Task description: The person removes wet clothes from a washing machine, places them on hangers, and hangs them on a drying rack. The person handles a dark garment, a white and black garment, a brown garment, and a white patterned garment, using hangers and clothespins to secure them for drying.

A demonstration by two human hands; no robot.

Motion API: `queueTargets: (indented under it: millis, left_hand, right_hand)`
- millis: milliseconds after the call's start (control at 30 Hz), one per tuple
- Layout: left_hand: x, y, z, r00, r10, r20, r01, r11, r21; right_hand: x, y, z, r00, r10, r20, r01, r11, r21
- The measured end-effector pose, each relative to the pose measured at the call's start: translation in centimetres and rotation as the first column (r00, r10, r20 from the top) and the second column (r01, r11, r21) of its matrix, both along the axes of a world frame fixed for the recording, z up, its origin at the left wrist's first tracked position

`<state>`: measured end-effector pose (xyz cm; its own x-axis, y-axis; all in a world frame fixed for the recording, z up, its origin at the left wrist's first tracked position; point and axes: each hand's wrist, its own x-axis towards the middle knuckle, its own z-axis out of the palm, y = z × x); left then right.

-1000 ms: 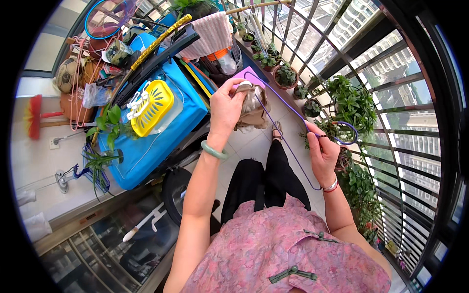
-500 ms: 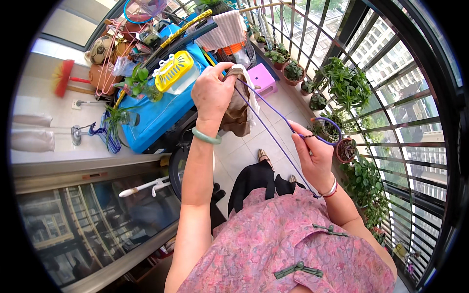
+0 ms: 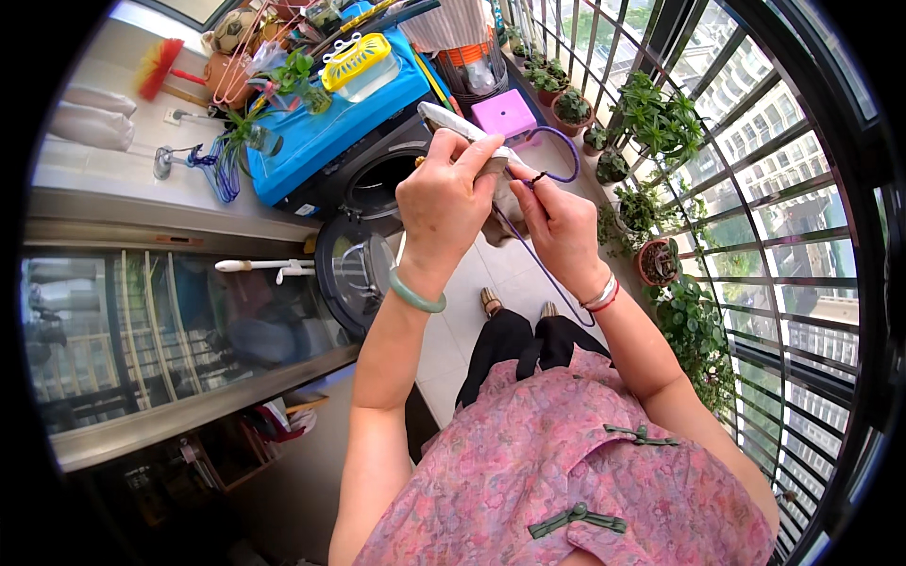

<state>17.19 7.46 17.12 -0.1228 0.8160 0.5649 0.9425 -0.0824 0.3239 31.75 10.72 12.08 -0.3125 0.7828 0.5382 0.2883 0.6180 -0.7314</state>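
1. Both hands have drawn closer together since half a second ago, and the view has shifted so that the drum opening of the washing machine [image 3: 326,193], partly covered before, now shows.
2. To the right of the washing machine, the person's left hand [image 3: 439,203] pinches a brown-and-white cloth [image 3: 461,123] between thumb and fingers. The grip is narrow, with the hand's back turned upward and a green bangle [image 3: 417,294] around the wrist.
3. Farther right of the machine, the right hand [image 3: 563,226] holds a purple hanger [image 3: 575,153] in a close pinch near the dark twist at its neck. A pale bracelet and a red cord circle that wrist.
4. Held up to the right of the machine, the cloth spreads past the left fingers, and part of it hangs below the hands. The hanger's hook loops out beyond the right hand, and its long side slants down toward the person. How far its other end reaches into the cloth cannot be told.
5. Atop the machine lies a blue cover [image 3: 311,156], bearing a yellow slotted dish [image 3: 357,60] on a clear container.
6. On the near side of the machine, its round door [image 3: 354,274] stands open; a pink stool [image 3: 507,115] stands to its right.
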Motion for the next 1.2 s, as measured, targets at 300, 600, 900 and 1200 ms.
queueTargets:
  millis: [300, 600, 900, 1200]
  left_hand:
    - [-0.7, -7.2, 3.7, 0.939, -0.323, -0.119, 0.324, 0.946, -0.015]
    - [-4.2, -16.3, 3.4, 0.956, -0.29, 0.052, 0.286, 0.956, 0.064]
    - [-8.0, -25.2, 5.6, 0.954, -0.207, 0.215, 0.193, 0.978, 0.085]
    - [-12.2, -34.0, 9.6, 0.95, -0.032, 0.31, -0.007, 0.992, 0.123]
  right_hand:
    - [1.7, -4.1, 2.4, 0.981, 0.193, -0.036, -0.189, 0.977, 0.097]
    - [0.3, -15.0, 2.9, 0.99, 0.008, -0.144, 0.053, 0.907, 0.417]
    - [-6.1, -25.6, -3.1, 0.955, 0.286, -0.083, -0.291, 0.955, -0.05]
    - [-6.1, -24.0, -2.4, 0.901, 0.371, 0.223, -0.412, 0.893, 0.181]
